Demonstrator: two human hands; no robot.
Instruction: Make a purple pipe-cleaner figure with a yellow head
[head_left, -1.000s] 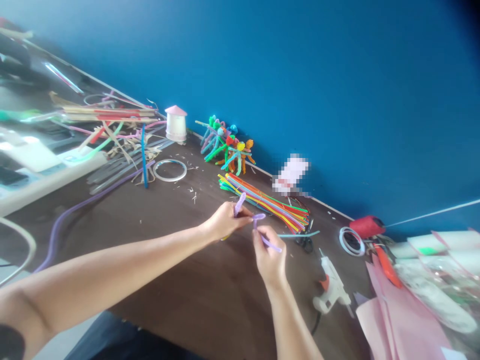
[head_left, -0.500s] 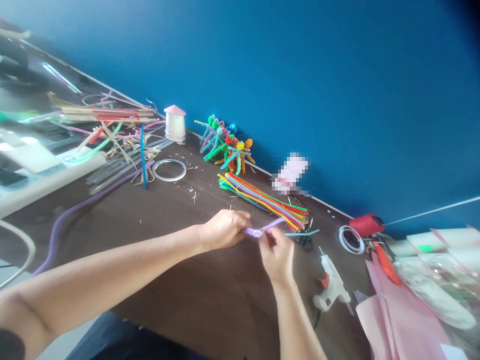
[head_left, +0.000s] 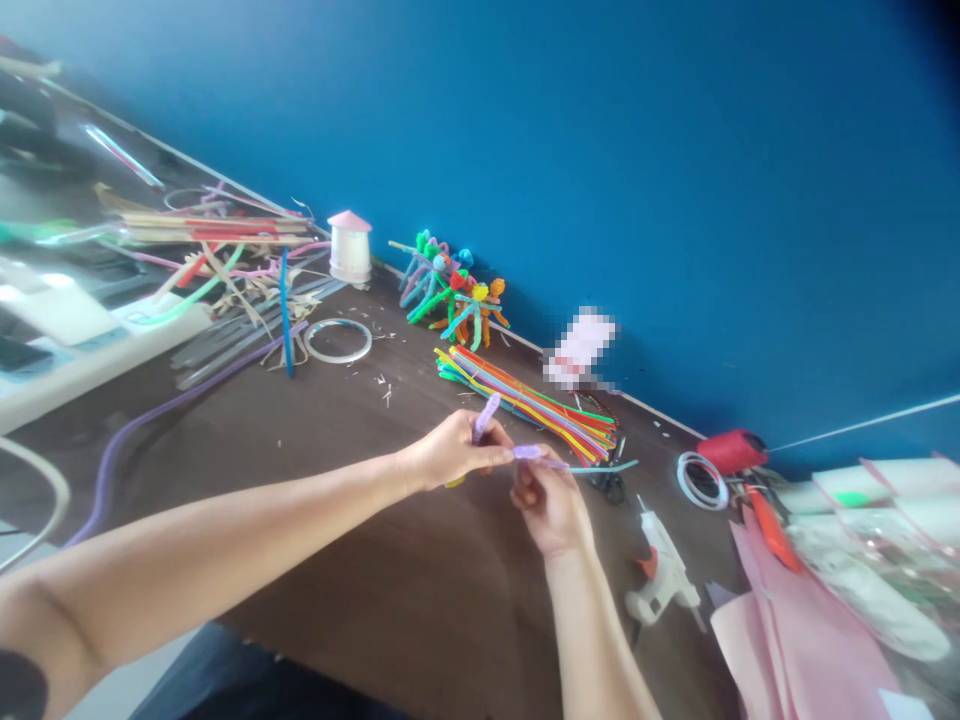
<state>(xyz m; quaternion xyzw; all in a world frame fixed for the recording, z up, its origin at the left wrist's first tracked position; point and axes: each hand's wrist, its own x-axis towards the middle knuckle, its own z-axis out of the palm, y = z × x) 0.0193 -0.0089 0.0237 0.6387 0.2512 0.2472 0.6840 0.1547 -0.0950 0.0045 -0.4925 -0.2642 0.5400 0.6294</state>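
2 hands, L to R. L hand: fingers together, clamped on lilac chenille stem, long axis approx. vert. in view. R hand: fingers pinched on lilac stem section, axis approx. horiz., tip just beside L fingertips. Hot glue gun lies right of R hand. No legible labels.

Purple pipe cleaner: fuzzy chenille, matt, rough-looking. Bench: dark wood, smooth, faint sheen. Glue gun: glossy white plastic. Sheets: matt pink paper. Wall: smooth matt blue paint.
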